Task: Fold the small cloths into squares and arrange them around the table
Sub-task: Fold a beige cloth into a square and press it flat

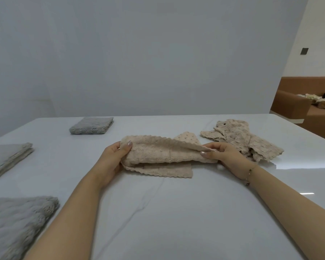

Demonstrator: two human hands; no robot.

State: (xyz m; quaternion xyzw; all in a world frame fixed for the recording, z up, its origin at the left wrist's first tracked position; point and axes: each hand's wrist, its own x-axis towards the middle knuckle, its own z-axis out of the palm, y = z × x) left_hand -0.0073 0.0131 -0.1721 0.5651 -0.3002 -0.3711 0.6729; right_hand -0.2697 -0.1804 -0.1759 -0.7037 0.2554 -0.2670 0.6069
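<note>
On white table, grey wall behind

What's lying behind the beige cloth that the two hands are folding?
Behind the beige cloth, a corner of another beige, dotted cloth pokes up. The rest of it is hidden by the held cloth, so its shape and fold cannot be seen. It lies on the white table.

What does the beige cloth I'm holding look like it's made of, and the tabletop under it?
The beige cloth looks like soft plush microfibre or fleece: nubby, dimpled pile, scalloped edge, and it sags limply between the left hand and right hand. The table looks like glossy white stone or a marble-look laminate: faint grey veins and sharp light reflections.
</note>
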